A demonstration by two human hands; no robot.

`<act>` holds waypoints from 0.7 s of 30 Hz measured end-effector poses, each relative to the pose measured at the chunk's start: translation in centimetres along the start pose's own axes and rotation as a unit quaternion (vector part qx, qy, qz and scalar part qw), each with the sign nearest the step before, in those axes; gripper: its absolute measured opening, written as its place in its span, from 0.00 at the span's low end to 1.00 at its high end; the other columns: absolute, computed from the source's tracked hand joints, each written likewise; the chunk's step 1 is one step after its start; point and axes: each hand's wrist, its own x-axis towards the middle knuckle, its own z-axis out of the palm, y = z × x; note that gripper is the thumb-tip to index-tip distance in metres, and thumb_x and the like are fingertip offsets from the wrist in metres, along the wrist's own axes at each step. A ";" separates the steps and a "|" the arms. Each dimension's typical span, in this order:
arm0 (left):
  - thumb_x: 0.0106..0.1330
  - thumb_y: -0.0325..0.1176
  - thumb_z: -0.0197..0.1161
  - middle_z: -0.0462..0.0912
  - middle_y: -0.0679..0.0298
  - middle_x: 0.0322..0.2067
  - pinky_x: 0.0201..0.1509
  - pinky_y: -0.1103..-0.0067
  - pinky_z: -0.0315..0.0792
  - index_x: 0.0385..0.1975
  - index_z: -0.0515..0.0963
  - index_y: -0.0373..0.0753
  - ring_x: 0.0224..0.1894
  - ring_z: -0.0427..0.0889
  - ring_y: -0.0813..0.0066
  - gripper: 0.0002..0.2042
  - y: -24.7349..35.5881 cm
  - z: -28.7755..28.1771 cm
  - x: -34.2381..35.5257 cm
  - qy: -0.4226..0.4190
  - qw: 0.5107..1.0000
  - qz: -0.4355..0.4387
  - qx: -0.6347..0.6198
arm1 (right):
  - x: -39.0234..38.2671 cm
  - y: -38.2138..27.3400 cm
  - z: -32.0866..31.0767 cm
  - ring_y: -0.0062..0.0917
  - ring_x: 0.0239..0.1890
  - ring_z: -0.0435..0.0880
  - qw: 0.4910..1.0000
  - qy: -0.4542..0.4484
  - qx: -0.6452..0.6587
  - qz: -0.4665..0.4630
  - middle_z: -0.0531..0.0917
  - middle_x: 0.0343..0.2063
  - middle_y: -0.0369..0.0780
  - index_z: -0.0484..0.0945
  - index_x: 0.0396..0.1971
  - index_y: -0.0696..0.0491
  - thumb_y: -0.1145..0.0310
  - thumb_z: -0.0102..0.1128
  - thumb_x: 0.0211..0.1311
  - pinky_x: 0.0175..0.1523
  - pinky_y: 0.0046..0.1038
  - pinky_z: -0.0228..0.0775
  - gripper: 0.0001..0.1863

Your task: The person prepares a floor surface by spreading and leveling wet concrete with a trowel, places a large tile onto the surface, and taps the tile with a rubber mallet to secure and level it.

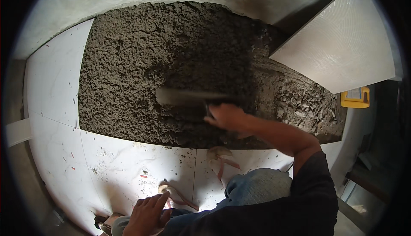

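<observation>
Over rough mortar, what seemed a blurred trowel was gripped by the right hand, the left hand held with fingers extended.

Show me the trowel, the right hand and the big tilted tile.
Trowel (186,96): head view, on its blurred blade.
Right hand (230,117): head view, on its back.
Big tilted tile (338,43): head view, middle of its broad face.

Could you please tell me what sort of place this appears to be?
Probably an indoor building or renovation site: a bed of rough, mortar-like material lies beside white floor tiles, and the right hand holds a blurred trowel-like tool over that bed.
</observation>
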 end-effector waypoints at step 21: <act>0.63 0.43 0.58 0.75 0.51 0.51 0.57 0.63 0.66 0.61 0.61 0.42 0.51 0.76 0.53 0.27 -0.4 0.4 -0.3 0.007 1.000 -0.006 -0.016 | 8.9 6.8 -12.9 0.51 0.42 0.79 0.962 0.261 -0.044 0.072 0.80 0.36 0.55 0.72 0.48 0.59 0.49 0.47 0.64 0.49 0.46 0.71 0.27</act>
